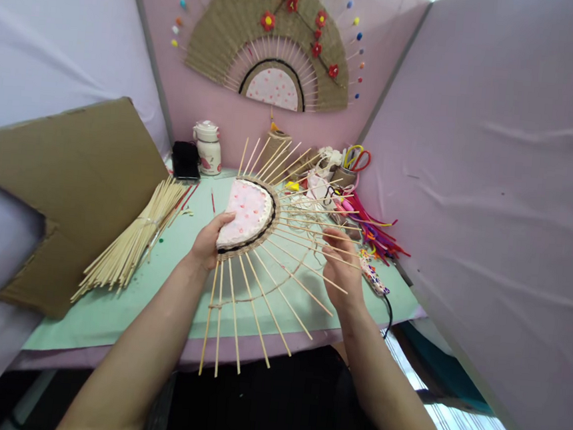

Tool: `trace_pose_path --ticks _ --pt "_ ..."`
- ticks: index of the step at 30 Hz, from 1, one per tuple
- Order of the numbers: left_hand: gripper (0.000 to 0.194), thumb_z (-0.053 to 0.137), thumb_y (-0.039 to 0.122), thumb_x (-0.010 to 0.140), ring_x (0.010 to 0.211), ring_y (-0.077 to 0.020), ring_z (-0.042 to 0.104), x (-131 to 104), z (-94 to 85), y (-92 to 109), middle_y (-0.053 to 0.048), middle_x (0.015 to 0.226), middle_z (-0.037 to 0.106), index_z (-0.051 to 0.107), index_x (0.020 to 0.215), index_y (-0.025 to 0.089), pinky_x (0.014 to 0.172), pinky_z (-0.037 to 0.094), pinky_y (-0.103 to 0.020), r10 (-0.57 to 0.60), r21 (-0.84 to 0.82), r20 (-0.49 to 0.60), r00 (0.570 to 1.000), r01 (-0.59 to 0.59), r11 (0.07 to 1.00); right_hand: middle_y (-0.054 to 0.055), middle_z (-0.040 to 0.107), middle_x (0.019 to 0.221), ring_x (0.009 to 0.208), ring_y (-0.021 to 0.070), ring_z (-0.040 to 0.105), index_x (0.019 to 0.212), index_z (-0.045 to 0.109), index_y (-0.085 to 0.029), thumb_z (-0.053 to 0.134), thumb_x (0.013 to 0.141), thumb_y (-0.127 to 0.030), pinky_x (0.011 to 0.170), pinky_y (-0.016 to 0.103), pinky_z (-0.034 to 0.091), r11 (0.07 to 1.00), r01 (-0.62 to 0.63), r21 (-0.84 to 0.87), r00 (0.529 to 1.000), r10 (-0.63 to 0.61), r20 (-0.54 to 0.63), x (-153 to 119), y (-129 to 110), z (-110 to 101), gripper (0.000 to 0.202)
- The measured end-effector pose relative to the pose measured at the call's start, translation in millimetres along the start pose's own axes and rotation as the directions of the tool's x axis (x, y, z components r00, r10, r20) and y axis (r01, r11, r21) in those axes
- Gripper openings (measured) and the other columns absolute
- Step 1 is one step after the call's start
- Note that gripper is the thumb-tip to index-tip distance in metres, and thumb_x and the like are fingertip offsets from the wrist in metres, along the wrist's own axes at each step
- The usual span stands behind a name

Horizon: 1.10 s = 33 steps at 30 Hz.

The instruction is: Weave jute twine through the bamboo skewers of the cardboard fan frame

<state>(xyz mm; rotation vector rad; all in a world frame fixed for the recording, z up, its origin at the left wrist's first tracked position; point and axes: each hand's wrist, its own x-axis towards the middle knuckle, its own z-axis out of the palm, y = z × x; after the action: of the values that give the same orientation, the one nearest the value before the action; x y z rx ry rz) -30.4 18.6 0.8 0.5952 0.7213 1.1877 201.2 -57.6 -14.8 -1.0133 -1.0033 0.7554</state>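
Observation:
A half-round fan frame (249, 213) with a pink, spotted centre, white and black edging and thin wooden sticks spreading outward is held above the table. My left hand (209, 240) grips its straight edge, thumb on the pink face. At the right, my right hand (342, 265) is at the stick ends, its fingers bent around some of them; part of the fingers is behind the sticks. A thin twine (245, 300) runs across the lower sticks and curves up toward my right hand.
On the green tabletop (169, 298) lie a stick bundle (133, 242) and cardboard (78, 183) at left. Behind stand a white bottle (208, 149) and twine roll (276, 148). Right are pipe cleaners (373, 229), scissors (359, 158) and a patterned tool (372, 273). A finished fan (206, 41) hangs behind.

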Motion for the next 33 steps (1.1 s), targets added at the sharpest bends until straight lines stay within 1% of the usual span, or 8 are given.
trace_pose_path --ticks 6,13,16,19,21,23,28,33 --pt "0.043 0.052 0.018 0.082 0.096 -0.0245 0.07 4.3 1.3 -3.6 -0.013 0.099 0.074 0.059 0.122 0.004 0.09 0.057 -0.035 0.12 -0.03 -0.075 0.99 -0.122 0.992 -0.001 0.062 0.091 0.087 0.0146 0.059 0.085 0.06 -0.023 0.067 0.065 -0.027 0.087 0.031 0.045 0.979 -0.159 0.128 0.963 0.182 -0.198 1.5 -2.3 -21.4 0.022" --pt "0.047 0.058 0.014 0.076 0.098 -0.0219 0.07 6.2 2.1 -9.6 -0.008 0.106 0.073 0.058 0.124 0.014 0.09 0.056 -0.034 0.24 -0.002 -0.04 0.97 -0.24 0.971 0.006 0.067 0.11 0.107 0.0238 0.062 0.091 0.062 -0.024 0.065 0.069 -0.043 0.088 0.039 0.05 0.809 -0.497 0.315 0.867 0.47 0.165 8.9 -28.7 -17.9 0.029" --pt "0.048 0.058 0.015 0.075 0.1 -0.0236 0.069 6.3 1.0 -9.9 -0.009 0.106 0.073 0.058 0.123 0.014 0.091 0.056 -0.037 0.233 0.017 -0.019 0.972 -0.233 0.972 0.005 0.066 0.104 0.104 0.0227 0.063 0.092 0.058 -0.024 0.067 0.068 -0.042 0.088 0.04 0.05 0.894 -0.376 0.244 0.922 0.388 0.001 15.6 -24.8 -19.7 0.031" --pt "0.05 0.058 0.016 0.075 0.101 -0.0243 0.069 6.4 0.2 -9.6 -0.008 0.107 0.072 0.057 0.124 0.015 0.091 0.056 -0.038 0.229 0.025 -0.003 0.973 -0.229 0.973 0.004 0.063 0.104 0.1 0.0194 0.061 0.096 0.055 -0.024 0.069 0.067 -0.036 0.091 0.038 0.047 0.998 -0.005 -0.065 0.96 -0.014 -0.279 17.8 -24.2 -27.1 0.034" --pt "0.051 0.058 0.016 0.074 0.1 -0.0241 0.069 6.6 -0.1 -9.9 -0.008 0.107 0.072 0.056 0.125 0.016 0.09 0.056 -0.038 0.226 0.043 -0.005 0.974 -0.226 0.973 0.004 0.062 0.104 0.098 0.019 0.06 0.097 0.056 -0.023 0.07 0.07 -0.033 0.093 0.037 0.045 0.895 0.196 -0.4 0.929 -0.3 -0.218 17.6 -30.4 -31.1 0.032" --pt "0.053 0.059 0.015 0.073 0.099 -0.0236 0.069 7.0 -0.2 -11.1 -0.007 0.107 0.072 0.056 0.126 0.016 0.09 0.056 -0.037 0.231 0.072 0.003 0.973 -0.231 0.97 0.005 0.065 0.097 0.092 0.0196 0.061 0.094 0.058 -0.021 0.067 0.075 -0.032 0.09 0.037 0.045 0.726 0.282 -0.628 0.933 -0.36 0.003 18.5 -40.2 -31.7 0.023" --pt "0.054 0.06 0.017 0.072 0.101 -0.0237 0.068 5.4 2.2 -14.2 -0.007 0.11 0.071 0.055 0.126 0.017 0.09 0.055 -0.038 0.258 0.121 0.021 0.966 -0.259 0.958 0.005 0.068 0.085 0.084 0.0215 0.062 0.085 0.059 -0.021 0.057 0.087 -0.031 0.076 0.033 0.044 0.414 0.415 -0.81 0.909 -0.15 0.389 29.6 -59.9 -18.3 0.01" --pt "0.05 0.06 0.018 0.071 0.1 -0.0238 0.067 2.6 5.7 -14.8 -0.006 0.107 0.071 0.056 0.12 0.018 0.088 0.056 -0.036 0.274 0.135 0.002 0.962 -0.272 0.953 0.007 0.069 0.084 0.08 0.0232 0.062 0.089 0.058 -0.022 0.056 0.089 -0.029 0.065 0.03 0.037 0.143 0.376 -0.916 0.922 0.037 0.384 38.9 -65.8 -1.4 0.007"
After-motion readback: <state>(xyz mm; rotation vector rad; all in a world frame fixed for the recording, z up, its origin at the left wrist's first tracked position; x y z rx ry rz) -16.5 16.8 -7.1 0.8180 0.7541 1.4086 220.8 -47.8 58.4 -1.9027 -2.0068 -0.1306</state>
